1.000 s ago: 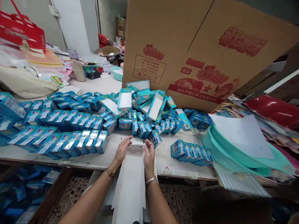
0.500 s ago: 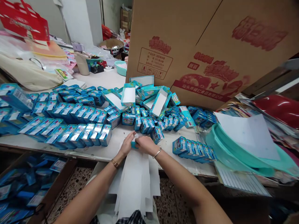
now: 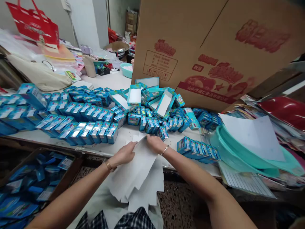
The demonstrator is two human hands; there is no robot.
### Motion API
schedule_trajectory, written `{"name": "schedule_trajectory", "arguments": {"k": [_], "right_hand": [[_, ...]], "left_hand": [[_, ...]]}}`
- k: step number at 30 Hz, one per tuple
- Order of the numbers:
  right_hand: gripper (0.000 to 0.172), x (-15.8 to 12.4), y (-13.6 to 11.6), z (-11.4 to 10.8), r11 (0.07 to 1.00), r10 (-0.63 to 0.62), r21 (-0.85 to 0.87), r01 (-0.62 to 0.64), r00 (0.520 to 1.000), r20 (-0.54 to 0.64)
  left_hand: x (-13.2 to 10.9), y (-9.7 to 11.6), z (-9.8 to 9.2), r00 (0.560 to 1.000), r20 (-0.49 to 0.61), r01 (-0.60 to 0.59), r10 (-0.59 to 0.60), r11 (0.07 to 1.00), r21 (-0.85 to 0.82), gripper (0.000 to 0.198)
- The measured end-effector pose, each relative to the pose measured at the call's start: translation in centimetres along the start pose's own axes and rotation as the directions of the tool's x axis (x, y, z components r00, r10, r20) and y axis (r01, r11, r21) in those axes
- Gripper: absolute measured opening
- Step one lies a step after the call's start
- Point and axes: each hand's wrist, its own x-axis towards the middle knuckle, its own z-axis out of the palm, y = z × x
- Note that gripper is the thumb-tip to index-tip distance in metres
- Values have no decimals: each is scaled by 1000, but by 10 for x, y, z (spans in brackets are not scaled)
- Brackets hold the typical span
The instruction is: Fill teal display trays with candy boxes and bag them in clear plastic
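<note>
My left hand (image 3: pixel 124 154) and my right hand (image 3: pixel 155 143) both grip the top sheet of a stack of flat white cardboard blanks (image 3: pixel 140 173) that hangs over the table's front edge toward my lap. The sheet is lifted and tilted to the left. Rows of small blue tins (image 3: pixel 90 130) lie just beyond my left hand. A short row of blue boxes (image 3: pixel 197 149) stands to the right of my right wrist. Open blue trays with white insides (image 3: pixel 134 97) are piled further back.
A big brown carton (image 3: pixel 205 51) stands at the back of the white table (image 3: pixel 171 144). Teal plastic basins with a white sheet (image 3: pixel 247 149) sit at the right. A brown box of blue packs (image 3: pixel 30 181) is on the floor at the left. Clutter and a red bag (image 3: pixel 35 25) fill the far left.
My hands went from pressing a fold at the sheet's top end to lifting the sheet and swinging it left. The camera view shifted slightly left.
</note>
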Motion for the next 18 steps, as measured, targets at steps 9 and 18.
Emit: {"name": "schedule_trajectory", "arguments": {"k": [9,18], "right_hand": [[39,-23,21,-18,988,-136,73,137,990,-28],[27,3,-6,7,931,-326,-159,329,944,48]], "left_hand": [[0,15,26,991,114,-126,64,692,711,58],[-26,-22,-17,989,144,-114,34,793,599,32]]}}
